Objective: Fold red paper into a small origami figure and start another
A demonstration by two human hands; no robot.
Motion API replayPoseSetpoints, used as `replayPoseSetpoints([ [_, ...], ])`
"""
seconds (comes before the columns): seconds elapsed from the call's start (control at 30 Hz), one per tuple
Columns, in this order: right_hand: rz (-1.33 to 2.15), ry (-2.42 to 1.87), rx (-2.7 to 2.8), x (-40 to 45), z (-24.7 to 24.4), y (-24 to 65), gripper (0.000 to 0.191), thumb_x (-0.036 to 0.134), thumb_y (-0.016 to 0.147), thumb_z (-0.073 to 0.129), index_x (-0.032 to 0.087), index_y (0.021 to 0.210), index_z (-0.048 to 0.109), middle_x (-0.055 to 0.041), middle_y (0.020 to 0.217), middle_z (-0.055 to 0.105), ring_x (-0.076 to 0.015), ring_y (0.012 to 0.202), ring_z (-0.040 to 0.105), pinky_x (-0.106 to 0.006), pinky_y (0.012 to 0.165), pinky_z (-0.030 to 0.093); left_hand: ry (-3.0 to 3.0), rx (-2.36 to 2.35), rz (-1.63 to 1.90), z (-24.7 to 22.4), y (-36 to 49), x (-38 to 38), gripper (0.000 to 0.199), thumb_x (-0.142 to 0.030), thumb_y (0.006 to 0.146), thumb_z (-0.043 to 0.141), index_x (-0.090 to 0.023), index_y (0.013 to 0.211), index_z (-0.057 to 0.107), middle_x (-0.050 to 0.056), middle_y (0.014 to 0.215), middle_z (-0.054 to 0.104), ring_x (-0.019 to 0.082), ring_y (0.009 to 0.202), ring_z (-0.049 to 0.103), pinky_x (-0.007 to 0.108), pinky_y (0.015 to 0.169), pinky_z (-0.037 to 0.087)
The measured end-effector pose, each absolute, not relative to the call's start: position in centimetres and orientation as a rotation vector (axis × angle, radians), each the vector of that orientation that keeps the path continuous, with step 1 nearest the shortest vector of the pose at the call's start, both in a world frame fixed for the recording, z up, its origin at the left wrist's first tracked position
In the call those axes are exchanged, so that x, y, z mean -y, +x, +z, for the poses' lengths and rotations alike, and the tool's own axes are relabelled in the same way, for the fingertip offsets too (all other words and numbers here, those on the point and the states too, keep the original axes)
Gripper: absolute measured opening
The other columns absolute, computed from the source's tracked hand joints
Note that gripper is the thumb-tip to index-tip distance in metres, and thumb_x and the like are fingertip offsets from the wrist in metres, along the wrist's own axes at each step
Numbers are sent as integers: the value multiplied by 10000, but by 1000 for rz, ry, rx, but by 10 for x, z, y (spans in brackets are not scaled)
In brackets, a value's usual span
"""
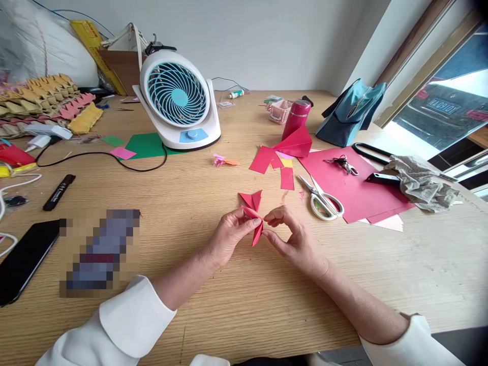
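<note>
My left hand (232,231) pinches a small folded red paper piece (257,235) between thumb and fingers, above the middle of the table. My right hand (292,236) is at the right edge of that paper, its thumb and index finger apart; whether the tips touch the paper is hard to tell. Just beyond the left fingertips is a second folded red paper shape (253,200) with pointed corners. White-handled scissors (324,201) rest to the right, their blades parted.
Red paper sheets (335,173) lie at right with small keys or clippers (345,163) and a crumpled grey cloth (419,180). Behind stand a fan (179,96), a red flask (296,118) and a blue bag (348,114). A marker (59,192) and black phone (28,259) lie left.
</note>
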State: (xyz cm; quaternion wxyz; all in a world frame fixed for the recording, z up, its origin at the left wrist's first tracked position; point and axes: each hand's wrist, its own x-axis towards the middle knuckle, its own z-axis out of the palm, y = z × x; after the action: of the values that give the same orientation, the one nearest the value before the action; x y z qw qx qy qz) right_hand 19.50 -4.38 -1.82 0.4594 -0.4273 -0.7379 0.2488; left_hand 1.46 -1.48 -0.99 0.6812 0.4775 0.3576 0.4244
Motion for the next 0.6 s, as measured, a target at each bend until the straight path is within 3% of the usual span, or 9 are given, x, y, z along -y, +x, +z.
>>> replayPoseSetpoints([
  [0.33, 1056, -993, 1599, 43, -20, 191, 219, 383, 905, 674, 219, 1039, 620, -51, 1003, 657, -178, 917, 657, -378, 882, 564, 999, -836, 990, -12, 17, 15, 235, -329, 725, 812, -162, 797, 664, -8, 751, 645, 107, 680, 590, 244, 656, 487],
  [0.6, 1188, -949, 1478, 41, -23, 191, 170, 348, 879, 712, 220, 960, 635, -16, 933, 616, -144, 834, 619, -320, 811, 546, 1009, -823, 1007, -17, 18, 17, 256, -339, 716, 827, -162, 801, 663, -17, 762, 623, 97, 718, 568, 215, 673, 464],
])
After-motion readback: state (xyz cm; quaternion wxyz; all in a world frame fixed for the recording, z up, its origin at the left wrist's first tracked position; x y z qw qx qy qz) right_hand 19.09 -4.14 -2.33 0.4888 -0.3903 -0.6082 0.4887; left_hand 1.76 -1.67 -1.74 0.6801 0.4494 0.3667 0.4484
